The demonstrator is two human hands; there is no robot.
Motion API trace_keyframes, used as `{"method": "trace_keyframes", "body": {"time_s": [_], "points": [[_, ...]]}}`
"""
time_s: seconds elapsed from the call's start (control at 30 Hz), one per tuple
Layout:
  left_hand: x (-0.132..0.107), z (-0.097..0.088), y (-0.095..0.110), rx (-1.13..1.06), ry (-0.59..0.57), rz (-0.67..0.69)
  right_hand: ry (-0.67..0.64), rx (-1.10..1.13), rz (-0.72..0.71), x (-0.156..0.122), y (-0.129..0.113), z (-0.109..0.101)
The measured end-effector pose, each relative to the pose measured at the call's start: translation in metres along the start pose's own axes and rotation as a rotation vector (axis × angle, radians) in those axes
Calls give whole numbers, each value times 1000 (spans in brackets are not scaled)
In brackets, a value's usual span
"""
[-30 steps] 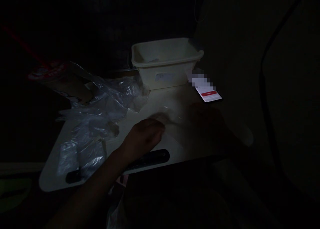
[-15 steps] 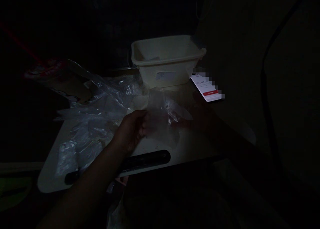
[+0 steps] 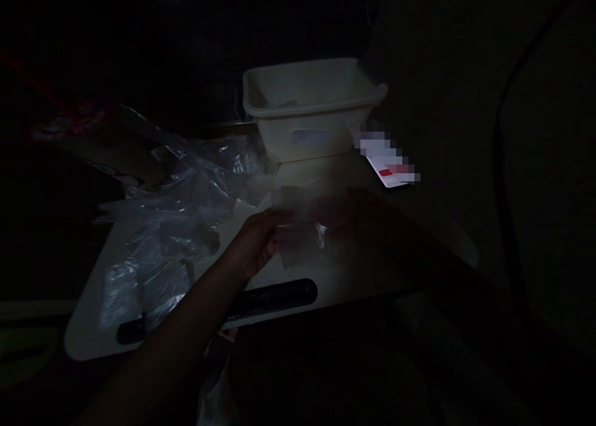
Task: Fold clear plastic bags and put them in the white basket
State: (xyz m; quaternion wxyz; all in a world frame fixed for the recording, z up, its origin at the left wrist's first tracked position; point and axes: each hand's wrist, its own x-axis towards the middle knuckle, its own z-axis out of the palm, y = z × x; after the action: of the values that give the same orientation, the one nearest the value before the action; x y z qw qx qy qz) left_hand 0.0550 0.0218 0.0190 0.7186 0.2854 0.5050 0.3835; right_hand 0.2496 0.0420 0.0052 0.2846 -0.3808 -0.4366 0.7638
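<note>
My left hand (image 3: 259, 236) is closed on the left edge of a thin clear plastic bag (image 3: 298, 249), held above the middle of the white board (image 3: 363, 271). The bag is blurred, with one bright glint on it. At its right side is my right hand (image 3: 361, 212), dark and smeared, its fingers too dim to make out. Left of my left hand lies a heap of clear plastic bags (image 3: 186, 184), crumpled. Flat plastic packs (image 3: 121, 292) lie on the board's near left part.
A cream plastic tub (image 3: 307, 118) with a label stands at the board's far side. A lit phone (image 3: 388, 171) lies right of it. A cup-like container (image 3: 116, 153) with red on top is at the left. A dark slot (image 3: 279, 294) runs along the board's near edge.
The plastic bag has swung from standing more upright to lying lower and more level between my hands. My right hand has moved slightly up and left.
</note>
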Motion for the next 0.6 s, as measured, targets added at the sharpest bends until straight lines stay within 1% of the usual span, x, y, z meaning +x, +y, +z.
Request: {"method": "trace_keyframes", "body": {"time_s": [0.07, 0.1, 0.2, 0.33, 0.47, 0.53, 0.6], "points": [[0, 0, 1, -15, -74, 0, 22, -86, -27, 2, 4, -4], [0, 0, 1, -14, -91, 11, 30, -108, -35, 3, 6, -5], [1, -3, 0, 7, -61, 50, 19, -40, -25, 4, 11, -6], [1, -9, -2, 27, -71, 84, -4, 123, 24, -1, 6, 5], [2, -14, -3, 23, -81, 97, 52, 89, 99, -8, -8, 16], [2, -16, -3, 8, -82, 109, 63, 69, 122, -9, -11, 17], [3, -16, -3, 3, -74, 112, 52, 74, 108, -8, -9, 14]]}}
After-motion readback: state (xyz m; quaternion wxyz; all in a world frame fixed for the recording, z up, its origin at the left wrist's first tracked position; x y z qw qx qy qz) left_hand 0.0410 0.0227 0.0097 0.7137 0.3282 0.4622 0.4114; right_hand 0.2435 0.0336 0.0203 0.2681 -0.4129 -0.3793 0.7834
